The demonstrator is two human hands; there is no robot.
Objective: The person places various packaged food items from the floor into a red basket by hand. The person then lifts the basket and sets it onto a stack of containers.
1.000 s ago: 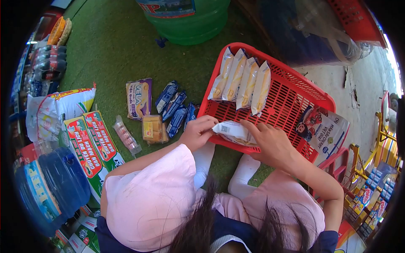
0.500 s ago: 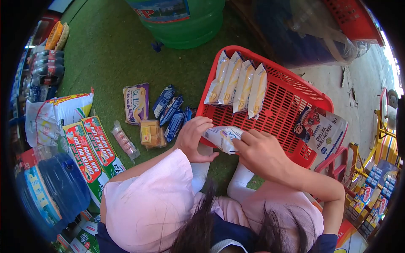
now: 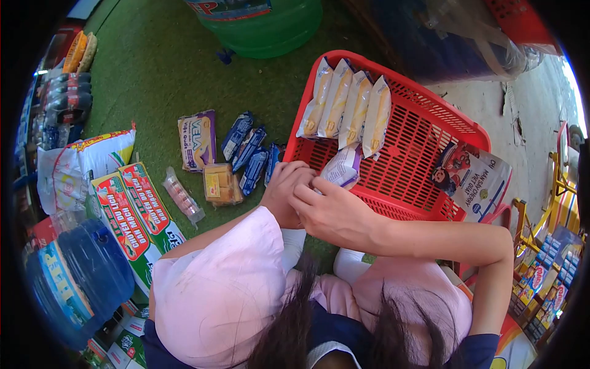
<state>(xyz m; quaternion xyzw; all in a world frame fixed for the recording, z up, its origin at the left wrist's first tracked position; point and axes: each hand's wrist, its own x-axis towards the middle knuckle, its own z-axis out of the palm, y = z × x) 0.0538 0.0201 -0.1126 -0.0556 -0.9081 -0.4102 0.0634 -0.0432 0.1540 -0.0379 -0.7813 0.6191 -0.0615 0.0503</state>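
My left hand [image 3: 284, 192] and my right hand [image 3: 332, 212] are together at the basket's near left corner. The right fingers curl over the left hand, and both look closed; what they hold, if anything, is hidden. Just beyond them a white and purple snack packet [image 3: 342, 167] tilts inside the red plastic basket [image 3: 424, 209]. Its near end passes behind my right hand, so I cannot tell whether the fingers touch it. Several cream and yellow snack packets [image 3: 353, 111] stand in a row along the basket's far left side. A flat printed pouch [image 3: 473, 178] lies across its right end.
On the green mat left of the basket lie a purple VEVA packet [image 3: 198, 140], several blue packets [image 3: 249, 147], a yellow-brown pack [image 3: 222, 184] and a clear tube of pink pieces [image 3: 182, 197]. Printed cartons [image 3: 132, 215] and a blue water jug [image 3: 80, 283] stand farther left.
My right hand has moved left onto my left hand. The snack packet, earlier between both hands, has turned and now lies farther inside the basket. The view has shifted slightly.
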